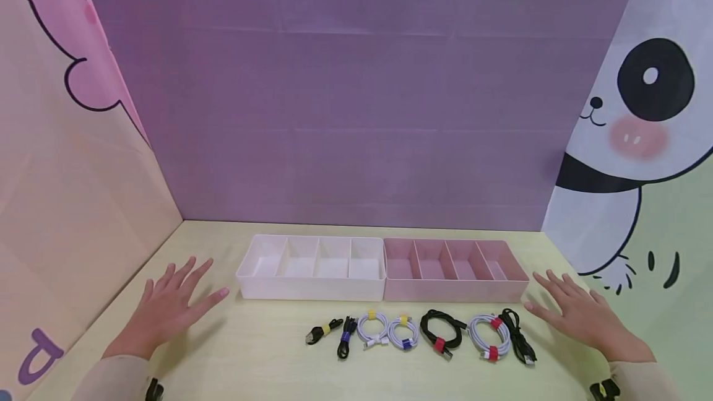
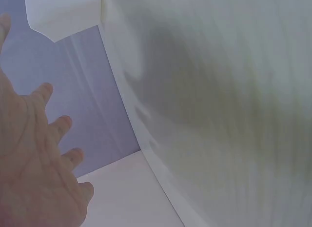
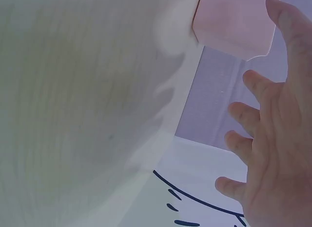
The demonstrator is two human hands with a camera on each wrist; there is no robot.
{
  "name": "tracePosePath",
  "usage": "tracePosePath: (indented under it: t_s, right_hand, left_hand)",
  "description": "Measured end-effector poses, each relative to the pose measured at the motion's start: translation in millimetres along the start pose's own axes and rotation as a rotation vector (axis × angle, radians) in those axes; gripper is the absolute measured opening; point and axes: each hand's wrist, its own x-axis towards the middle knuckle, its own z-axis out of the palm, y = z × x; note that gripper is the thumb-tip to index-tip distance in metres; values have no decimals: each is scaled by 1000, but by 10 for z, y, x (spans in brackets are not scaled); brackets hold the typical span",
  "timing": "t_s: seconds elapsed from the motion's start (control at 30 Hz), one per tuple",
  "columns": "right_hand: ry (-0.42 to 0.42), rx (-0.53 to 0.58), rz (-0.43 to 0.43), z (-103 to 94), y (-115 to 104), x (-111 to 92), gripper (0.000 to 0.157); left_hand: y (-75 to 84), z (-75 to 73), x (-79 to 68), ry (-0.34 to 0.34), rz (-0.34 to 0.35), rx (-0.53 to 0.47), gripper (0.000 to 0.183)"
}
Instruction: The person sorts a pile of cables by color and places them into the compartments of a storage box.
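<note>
My left hand (image 1: 169, 308) hovers over the table's left side, fingers spread and holding nothing. Fingers also spread, my right hand (image 1: 582, 314) is at the right, near the pink divided box (image 1: 457, 291). A white divided box (image 1: 312, 289) stands end to end with the pink one. In front lie coiled cables in a row: a short black cable with a yellow tie (image 1: 325, 330), a black one with a blue tie (image 1: 346, 338), two white coils (image 1: 372, 329) (image 1: 403, 333), a black coil with a red tie (image 1: 442, 333), a white coil with red ties (image 1: 489, 337) and a black bundle (image 1: 518, 336).
A purple backdrop (image 1: 362, 110) closes off the far edge of the pale wooden table (image 1: 267, 364). Side panels with cartoon prints flank it: a pinkish one (image 1: 83, 203) at left and a panda one (image 1: 601, 215) at right.
</note>
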Motion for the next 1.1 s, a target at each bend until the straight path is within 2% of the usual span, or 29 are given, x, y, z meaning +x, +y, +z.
tracePosePath:
  t_s: [0.43,0.6,0.8,1.1]
  right_hand:
    - [-23,-32,-7,-69,-76,-72,67]
    - [-28,-41,-14,-91,-117,-74,63]
    - [-31,-39,-28,-82,-130,-75,58]
    - [-37,-34,-29,-79,-153,-78,54]
  left_hand:
    - [97,-5,64,-32,30,-108,76]
    - [165,-5,105,-39,34,-194,73]
    - [222,-7,138,-86,1,-306,73]
    - [246,6,180,-79,27,-341,70]
